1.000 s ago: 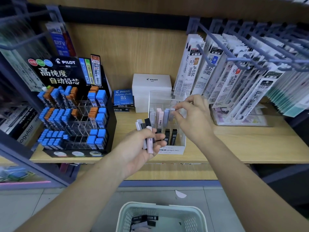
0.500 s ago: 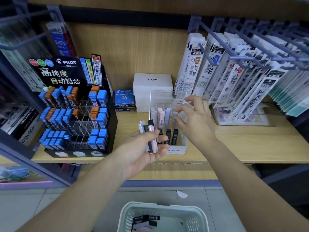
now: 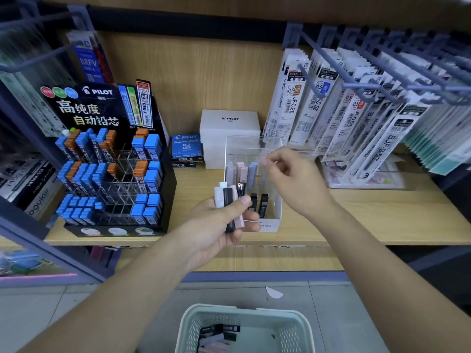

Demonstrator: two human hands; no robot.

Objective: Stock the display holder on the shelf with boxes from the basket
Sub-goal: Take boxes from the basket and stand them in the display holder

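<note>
boxes (image 3: 229,200), slim hard-edged cartons in white, black and pale pink, stand fanned in your left hand (image 3: 214,230); its fingers (image 3: 243,201) are clenched round the bundle, thumb across the front. your right hand (image 3: 295,184) hangs above the back right corner of the display holder (image 3: 274,210), with thumb and forefinger tips drawn together. motion blur hides whether a pale box sits between them, so its grasp cannot be told.

change: a second ago these right fingers were curled low by the back row, next to the lavender box. half a second ago they were spread. now they are pinched and higher. the left bundle has hardly moved. judged from this, one placement at the back row is ending or being adjusted, and the next box should come from the left hand.

materials: the holder is clear, glossy acrylic with thin partitions and a white printed front. its back row carries pastel boxes, its front row a few black ones, and slots remain free. it stands on the matt wood-grain shelf (image 3: 356,220).

below, on the floor, the pale green perforated plastic basket (image 3: 293,324) holds more black and pale boxes. beside the holder are a black lead rack (image 3: 168,189), a white carton (image 3: 229,123) and hanging refill packets (image 3: 331,110).
</note>
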